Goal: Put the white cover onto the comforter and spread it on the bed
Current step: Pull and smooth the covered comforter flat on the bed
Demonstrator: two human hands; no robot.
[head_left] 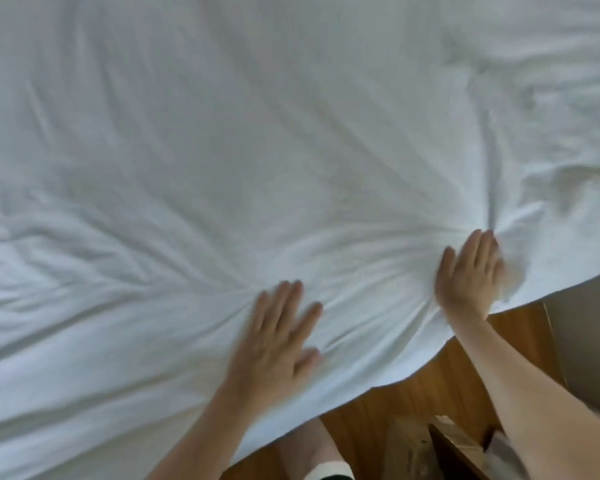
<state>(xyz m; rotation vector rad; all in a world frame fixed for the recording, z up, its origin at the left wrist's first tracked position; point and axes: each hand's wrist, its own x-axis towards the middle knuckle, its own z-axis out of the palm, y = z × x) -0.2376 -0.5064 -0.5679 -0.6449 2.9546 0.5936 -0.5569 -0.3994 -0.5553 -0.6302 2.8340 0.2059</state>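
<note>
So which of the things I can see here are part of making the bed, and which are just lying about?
Part of the job:
- white covered comforter, spread out and still wrinkled
- left hand, flat on it, fingers straight
- right hand, flat on it near the edge

Just lying about:
- cardboard boxes on the floor
- wooden floor
- grey panel at the right

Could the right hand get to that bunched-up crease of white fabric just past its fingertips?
Probably yes. The right hand lies flat on the white cover with its fingertips right at the bunched crease, and nothing lies between them. The left hand presses the cover farther left, out of the way.
</note>
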